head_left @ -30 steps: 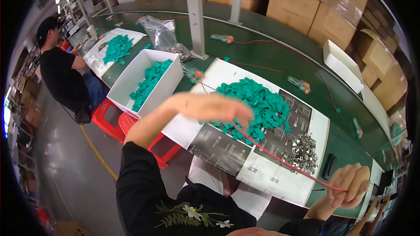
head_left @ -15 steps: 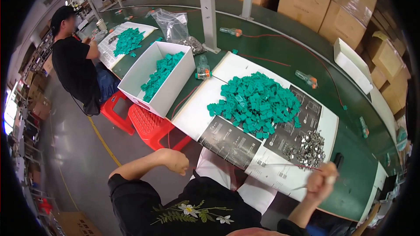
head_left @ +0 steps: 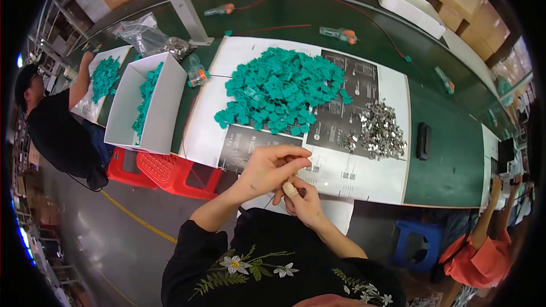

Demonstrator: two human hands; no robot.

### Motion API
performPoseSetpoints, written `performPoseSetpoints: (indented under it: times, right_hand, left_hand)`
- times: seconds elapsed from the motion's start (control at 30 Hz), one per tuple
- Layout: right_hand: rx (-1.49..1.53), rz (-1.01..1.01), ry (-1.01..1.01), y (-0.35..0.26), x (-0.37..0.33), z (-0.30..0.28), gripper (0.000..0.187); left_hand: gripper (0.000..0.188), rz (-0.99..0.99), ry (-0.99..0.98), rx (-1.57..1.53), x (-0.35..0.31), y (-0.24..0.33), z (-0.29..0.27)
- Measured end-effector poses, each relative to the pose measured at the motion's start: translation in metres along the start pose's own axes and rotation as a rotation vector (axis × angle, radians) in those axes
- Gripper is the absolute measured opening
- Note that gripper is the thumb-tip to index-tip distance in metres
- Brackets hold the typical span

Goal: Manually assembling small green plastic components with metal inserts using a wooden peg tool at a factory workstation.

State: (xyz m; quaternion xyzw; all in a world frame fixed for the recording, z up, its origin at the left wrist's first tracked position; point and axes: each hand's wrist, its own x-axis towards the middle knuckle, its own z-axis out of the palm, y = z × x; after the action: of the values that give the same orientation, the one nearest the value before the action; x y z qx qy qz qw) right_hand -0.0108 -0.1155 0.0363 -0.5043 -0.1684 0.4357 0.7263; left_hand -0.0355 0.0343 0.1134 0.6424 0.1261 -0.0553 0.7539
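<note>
My left hand (head_left: 263, 171) is raised over the near edge of the sheet-covered work area, thumb and forefinger brought together; whatever lies between the tips is too small to make out. Just below it, touching or nearly touching, my right hand (head_left: 307, 206) has curled fingers and a pale cover on one fingertip. A small dark bit shows among its fingers, its kind unclear. Beyond both hands lies a large heap of teal plastic pieces (head_left: 278, 88). A smaller pile of shiny metal parts (head_left: 380, 129) lies to its right, on the same printed sheets (head_left: 256, 143).
A white box (head_left: 162, 115) of teal pieces stands left, beside a metal post (head_left: 185, 8) and a plastic bag (head_left: 139, 34). A black object (head_left: 424, 141) lies right. Red stools (head_left: 170, 171), a blue stool (head_left: 418, 244) and two co-workers flank me.
My hands, wide apart before, have come together in front of me. A thin reddish line near my right hand no longer shows there. The view has turned right, revealing another co-worker.
</note>
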Motion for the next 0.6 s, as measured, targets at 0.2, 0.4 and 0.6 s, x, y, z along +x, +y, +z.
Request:
performPoseSetpoints:
  times: [0.2,0.4,0.6]
  right_hand:
    - [-0.110,-0.003,-0.036,-0.008,-0.013,-0.020,0.026]
    - [-0.137,-0.141,0.307,-0.049,-0.018,-0.030,0.017]
    - [-0.250,-0.251,0.251,-0.043,-0.012,-0.030,0.016]
  left_hand:
    - [0.019,0.011,-0.062,-0.063,0.007,-0.023,-0.004]
    - [0.016,0.035,0.008,-0.052,0.002,-0.040,0.000]
    - [0.013,0.070,0.014,-0.105,-0.005,-0.051,0.009]
